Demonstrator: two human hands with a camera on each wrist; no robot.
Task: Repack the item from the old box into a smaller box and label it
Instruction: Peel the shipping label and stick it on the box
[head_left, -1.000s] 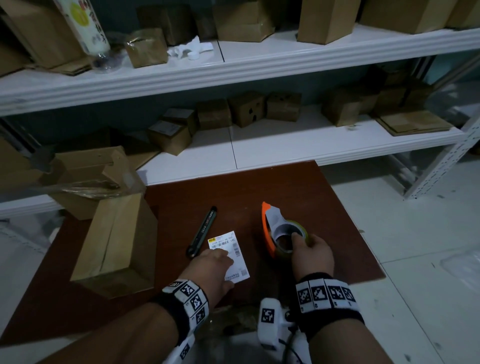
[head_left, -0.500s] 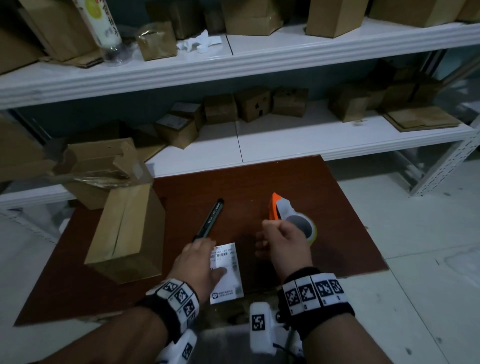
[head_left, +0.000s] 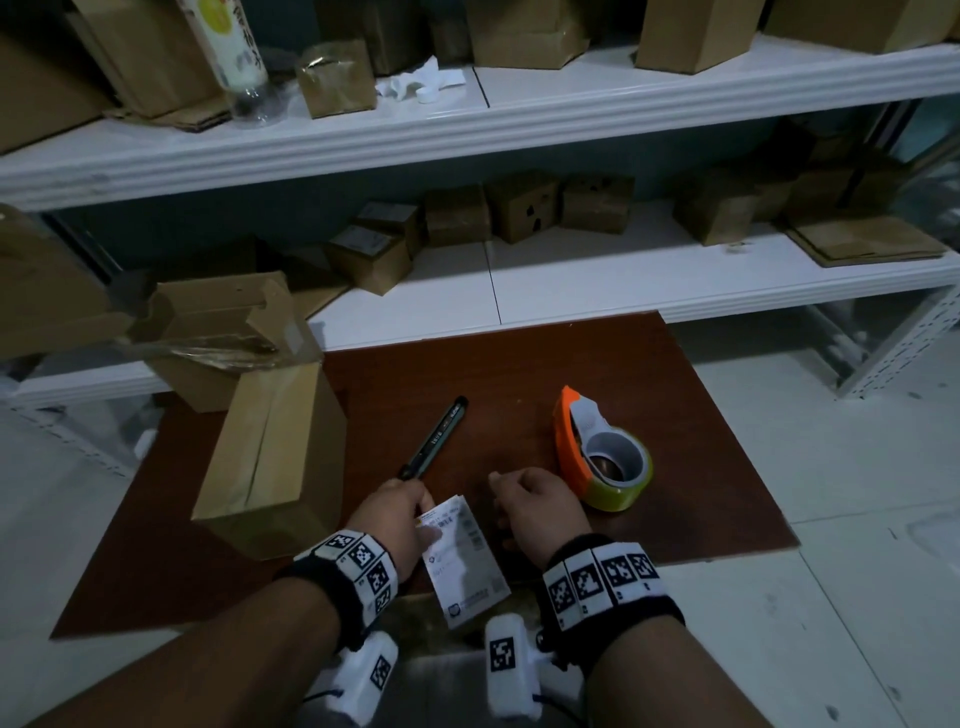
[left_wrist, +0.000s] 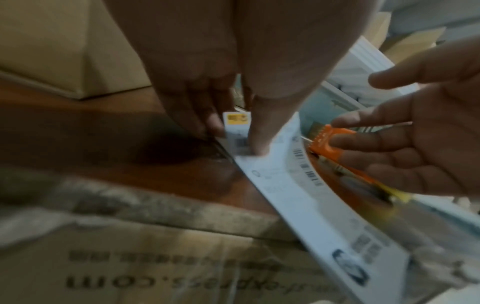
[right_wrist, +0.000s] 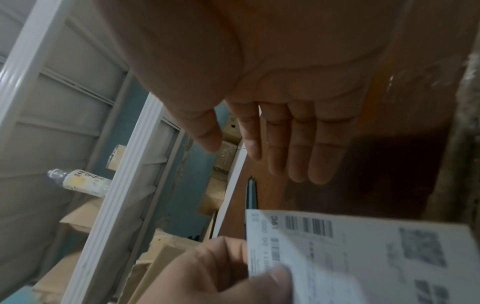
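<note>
Pinching the label (head_left: 464, 558) in the left hand (head_left: 390, 525) at the surface's (head_left: 519, 374) near edge; right hand (head_left: 537, 512) spread, holding nothing. Labelling step, probably. Next: peel backing, press onto the closed box (head_left: 270, 457) by the left edge.

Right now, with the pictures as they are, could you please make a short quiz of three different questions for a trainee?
1. True or false: the right hand holds the tape dispenser.
2. Which hand pinches the shipping label? A) left B) right C) both
3. Fill in: the black pen lies between the closed cardboard box and the ____.

Key: 1. False; it is open and empty beside it. 2. A, the left hand. 3. tape dispenser.
</note>
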